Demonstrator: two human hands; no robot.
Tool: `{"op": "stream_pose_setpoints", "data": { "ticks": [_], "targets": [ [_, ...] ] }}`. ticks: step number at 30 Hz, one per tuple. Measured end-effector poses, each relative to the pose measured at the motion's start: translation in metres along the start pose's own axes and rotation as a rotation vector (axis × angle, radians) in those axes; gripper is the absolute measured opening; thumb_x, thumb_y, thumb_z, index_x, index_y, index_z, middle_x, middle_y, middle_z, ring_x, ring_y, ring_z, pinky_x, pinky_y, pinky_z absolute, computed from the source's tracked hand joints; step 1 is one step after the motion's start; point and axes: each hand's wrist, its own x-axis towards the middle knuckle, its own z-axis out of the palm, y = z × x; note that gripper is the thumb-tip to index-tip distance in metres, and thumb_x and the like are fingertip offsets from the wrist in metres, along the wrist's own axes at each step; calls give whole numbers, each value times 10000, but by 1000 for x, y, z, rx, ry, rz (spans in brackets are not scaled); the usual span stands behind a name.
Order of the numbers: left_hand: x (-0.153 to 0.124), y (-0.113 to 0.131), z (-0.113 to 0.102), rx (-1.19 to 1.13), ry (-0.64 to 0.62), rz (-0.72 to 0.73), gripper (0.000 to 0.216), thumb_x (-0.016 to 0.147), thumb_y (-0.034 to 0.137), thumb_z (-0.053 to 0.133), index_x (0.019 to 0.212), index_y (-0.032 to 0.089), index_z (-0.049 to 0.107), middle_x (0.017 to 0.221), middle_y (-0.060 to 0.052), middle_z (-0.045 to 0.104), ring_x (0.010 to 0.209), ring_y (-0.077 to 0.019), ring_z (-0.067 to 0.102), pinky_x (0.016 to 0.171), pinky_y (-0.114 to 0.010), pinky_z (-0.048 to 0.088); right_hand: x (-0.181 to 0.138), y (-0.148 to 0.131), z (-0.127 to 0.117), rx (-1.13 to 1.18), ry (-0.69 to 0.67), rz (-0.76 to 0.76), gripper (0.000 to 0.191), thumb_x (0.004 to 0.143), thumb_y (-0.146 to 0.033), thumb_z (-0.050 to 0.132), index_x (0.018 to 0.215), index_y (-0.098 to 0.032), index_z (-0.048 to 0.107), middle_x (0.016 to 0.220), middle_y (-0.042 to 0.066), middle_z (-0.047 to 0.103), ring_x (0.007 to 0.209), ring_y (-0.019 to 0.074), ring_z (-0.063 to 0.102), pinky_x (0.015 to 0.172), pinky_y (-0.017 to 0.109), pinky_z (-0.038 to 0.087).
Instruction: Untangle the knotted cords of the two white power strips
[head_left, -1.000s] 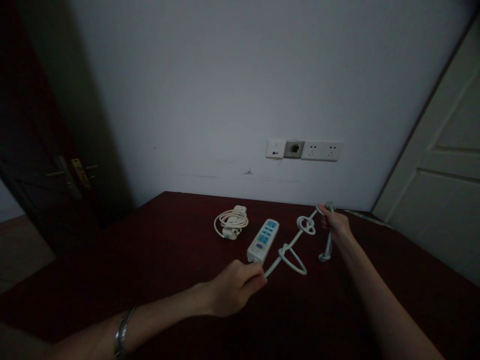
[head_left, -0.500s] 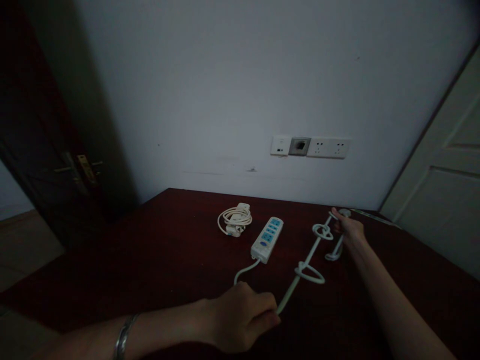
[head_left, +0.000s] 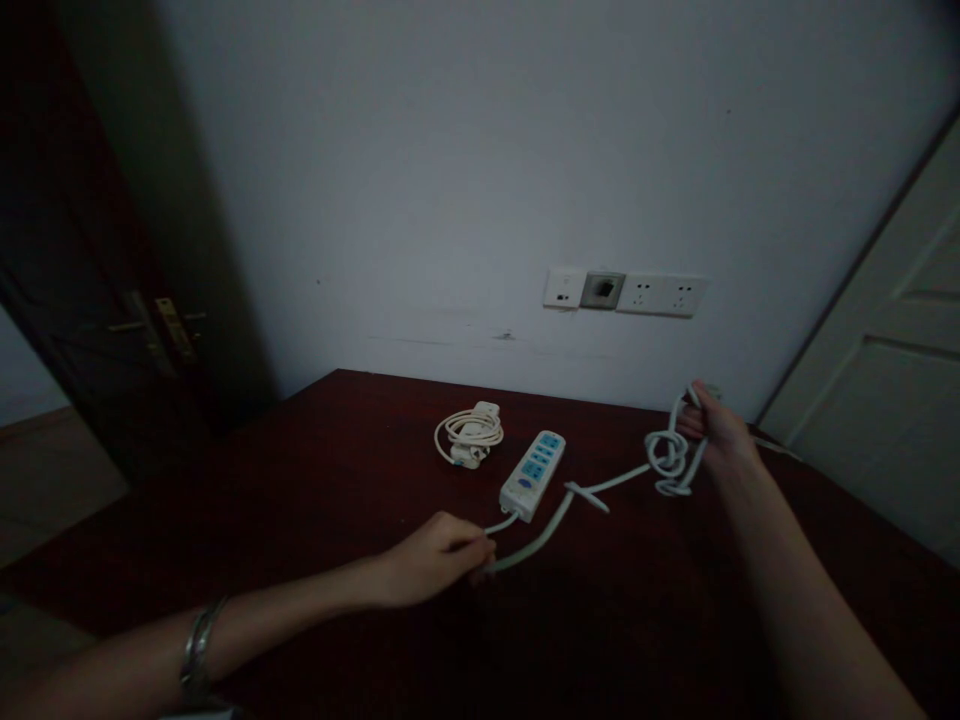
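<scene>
A white power strip (head_left: 534,476) with blue sockets lies on the dark red table, its white cord (head_left: 531,546) running out from the near end. My left hand (head_left: 442,560) is closed around that cord just below and left of the strip. Farther right, my right hand (head_left: 712,425) grips another stretch of the cord above the table. Loops of cord hang in a loose tangle beside the right fingers, and a smaller loop sits midway between my hands. The cord's plug cannot be made out.
Behind the strip, to its left, lies a coiled cream cord with a white adapter (head_left: 472,440). The dark red table (head_left: 300,500) meets a pale wall holding a row of sockets (head_left: 652,294). Doors stand at left (head_left: 97,280) and right (head_left: 892,310).
My left hand has moved up and left, toward the strip's cord end. My right hand has risen slightly and shifted right. The cord, straight before, now sags between them.
</scene>
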Motion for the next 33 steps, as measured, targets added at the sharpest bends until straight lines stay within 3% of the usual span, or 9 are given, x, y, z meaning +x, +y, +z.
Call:
{"op": "stream_pose_setpoints", "data": {
  "ticks": [4, 7, 10, 14, 16, 19, 22, 27, 33],
  "targets": [
    [-3, -3, -9, 197, 68, 3, 425, 898, 402, 396, 639, 137, 603, 866, -37, 537, 835, -132, 515, 800, -257, 392, -8, -26, 3, 102, -17, 31, 478, 730, -557, 587, 610, -230, 261, 421, -87, 164, 376, 44, 105, 406, 246, 55],
    [-11, 1, -11, 281, 90, -95, 344, 869, 417, 433, 717, 150, 587, 970, -45, 481, 929, -158, 483, 861, -305, 383, -15, -48, 9, 232, -56, 77, 401, 782, -462, 580, 611, -220, 310, 436, -85, 166, 399, 45, 61, 405, 235, 33],
    [-17, 1, -12, 296, 32, -190, 298, 856, 426, 430, 804, 163, 561, 958, -36, 454, 869, -151, 492, 867, -353, 389, -27, -73, 19, 332, -99, 95, 306, 825, -405, 545, 639, -200, 414, 454, -87, 142, 431, 51, 10, 391, 223, 11],
    [-13, -15, -9, -70, -108, -404, 109, 763, 254, 495, 803, 163, 449, 755, 17, 476, 601, -101, 503, 646, -310, 463, -47, -101, 32, 323, -144, 113, 290, 838, -420, 517, 670, -184, 500, 480, -83, 133, 441, 44, -2, 381, 209, -12],
    [-10, -25, -8, -303, -51, -431, 228, 639, 96, 500, 841, 165, 420, 698, 44, 474, 553, -88, 496, 561, -257, 453, -56, -109, 36, 264, -185, 146, 299, 806, -453, 548, 676, -185, 524, 484, -81, 144, 422, 29, 12, 378, 202, -17],
    [-6, -31, -11, -371, 78, -321, 448, 554, -14, 437, 965, 161, 419, 746, 43, 498, 549, -68, 518, 532, -206, 416, -64, -112, 41, 103, -263, 204, 349, 686, -510, 654, 692, -173, 565, 473, -80, 194, 378, 8, 86, 364, 188, 11],
    [-5, -26, -22, -220, 120, -225, 595, 594, -43, 408, 1146, 171, 347, 890, -9, 555, 649, -102, 593, 566, -216, 423, -66, -105, 49, -123, -337, 204, 448, 582, -557, 723, 695, -147, 583, 470, -65, 279, 367, 16, 206, 351, 176, 85],
    [1, -8, -43, 248, 175, -84, 263, 730, 23, 429, 924, 127, 573, 895, -71, 647, 840, -167, 596, 737, -268, 436, -64, -82, 79, -416, -374, 84, 506, 634, -618, 653, 554, -146, 488, 463, -32, 360, 418, 40, 284, 386, 186, 162],
    [16, 3, -55, 464, 232, 135, 436, 673, -36, 380, 981, 142, 633, 843, -41, 650, 775, -150, 578, 695, -244, 415, -55, -62, 123, -558, -493, 32, 488, 673, -587, 621, 520, -160, 440, 449, -43, 323, 428, 46, 253, 426, 214, 155]
  ]
}}
